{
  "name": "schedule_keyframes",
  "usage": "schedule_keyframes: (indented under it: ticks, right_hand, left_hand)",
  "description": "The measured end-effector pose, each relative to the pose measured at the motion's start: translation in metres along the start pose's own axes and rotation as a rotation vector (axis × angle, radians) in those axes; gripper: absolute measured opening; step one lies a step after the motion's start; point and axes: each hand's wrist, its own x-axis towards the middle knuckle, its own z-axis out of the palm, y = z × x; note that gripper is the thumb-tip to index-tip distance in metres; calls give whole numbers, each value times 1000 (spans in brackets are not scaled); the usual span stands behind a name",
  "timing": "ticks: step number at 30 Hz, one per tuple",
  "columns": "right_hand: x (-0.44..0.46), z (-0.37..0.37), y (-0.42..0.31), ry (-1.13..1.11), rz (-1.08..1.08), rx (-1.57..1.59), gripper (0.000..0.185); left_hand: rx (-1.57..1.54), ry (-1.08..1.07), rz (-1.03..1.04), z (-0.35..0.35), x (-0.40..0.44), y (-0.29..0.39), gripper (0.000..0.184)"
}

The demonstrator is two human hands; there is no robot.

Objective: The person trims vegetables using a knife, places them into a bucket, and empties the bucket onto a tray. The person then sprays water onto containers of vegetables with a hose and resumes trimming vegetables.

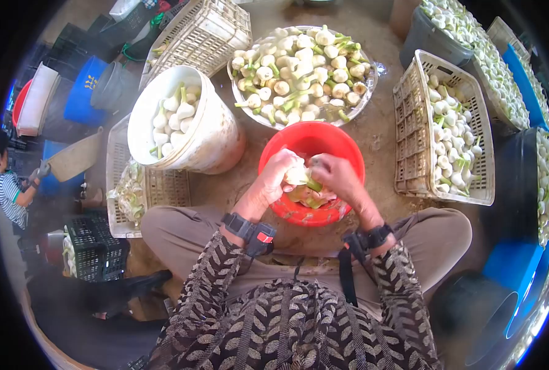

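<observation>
Above the red basin (346, 140), my left hand (277, 172) is closed around a pale garlic bulb (296, 175). My right hand (336, 177) is pinched at the bulb's green stem (313, 184), close against the left one. Loose skins and leaf scraps (312, 198) lie in the basin under my hands. Beyond it, a wide metal bowl (371, 92) holds many garlic bulbs, some still brownish. At the left, a white bucket (216, 126) tilts toward me with white bulbs inside.
A plastic crate (410, 157) of white bulbs stands at the right. Another crate (166, 188) with scraps sits under the bucket, and a crate (216, 31) leans behind. A co-worker (12, 191) in stripes holds a board at the far left. Garlic-filled tubs (431, 38) line the right.
</observation>
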Motion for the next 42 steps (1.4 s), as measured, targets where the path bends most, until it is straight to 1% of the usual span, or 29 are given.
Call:
schedule_keyframes:
  ticks: [1,5,6,7,8,9,10,11,13,14,17,19,20,21,22,23,24,26,28,29,30,31,33,34,35,37,39,41,42]
  right_hand:
    - [-2,0,-10,-128,0,179,19]
    - [-4,0,-12,-64,-52,144,17]
    - [-5,3,-12,-31,-80,24,14]
    - [-6,5,-13,-27,-78,26,14]
    - [-8,7,-14,14,-156,-84,13]
    - [-8,9,-14,54,-233,-194,12]
    - [-7,10,-13,69,-238,-189,10]
    - [-7,11,-14,64,-235,-185,10]
    - [-5,7,-16,-19,-133,18,8]
    - [-3,6,-17,-18,-133,17,8]
    - [0,9,-11,-31,-27,-94,8]
    - [7,16,6,-13,133,468,10]
    - [6,10,1,-93,239,584,13]
    - [4,9,2,-95,233,577,13]
    - [2,10,4,-116,141,608,13]
    - [2,9,3,-137,49,640,15]
    - [1,2,4,-191,80,564,18]
    - [-1,-3,5,-218,111,542,18]
    - [-2,-1,0,-249,136,526,18]
    - [-5,1,-5,-199,174,708,17]
    - [-7,1,-8,-149,210,884,16]
    - [-7,5,-4,-157,203,872,16]
    - [-2,18,2,-77,115,1070,16]
    - [-3,23,0,-45,118,1136,16]
    - [-2,24,-4,-62,111,1130,16]
    - [-6,20,-7,-21,178,1118,16]
    - [-7,14,-3,-57,173,1092,16]
    - [-2,8,3,30,120,938,16]
    - [0,2,1,126,160,982,16]
  left_hand:
    - [-58,-10,22,-2,3,-1,20]
    - [-3,-44,84,-1,0,2,22]
    - [40,-8,83,0,0,1,22]
    - [81,27,86,1,0,1,22]
    - [83,24,85,2,0,1,22]
    - [33,12,109,2,-3,0,25]
    - [-19,3,130,1,-7,-2,28]
    - [-20,8,125,0,-11,-2,28]
    - [-96,-58,158,2,-14,-1,35]
    - [-97,-59,158,2,-15,-2,35]
    - [-49,-122,207,6,-17,-5,41]
    - [0,-127,283,11,-17,-4,53]
    - [-2,-131,290,14,-15,-5,53]
    - [99,-58,362,16,-12,-6,53]
    - [200,19,435,16,-11,-6,53]
    - [198,21,443,16,-10,-4,53]
    - [258,52,417,16,-11,-3,51]
    - [315,86,391,11,-12,-1,49]
    - [805,-6,87,-1,-14,5,41]
    - [807,-4,92,0,-15,6,41]
    - [557,-12,118,3,-18,5,40]
    - [304,-19,148,7,-20,3,40]
    - [-197,-117,269,11,-14,-12,42]
    - [-279,-102,221,10,-11,-17,43]
    - [-147,-26,183,12,-7,-19,41]
    - [-22,-54,73,5,-8,-22,38]
    - [-78,-87,55,5,-14,-13,37]
    - [-123,-114,51,3,-18,-7,36]
    - [-240,-203,98,1,-21,-7,37]
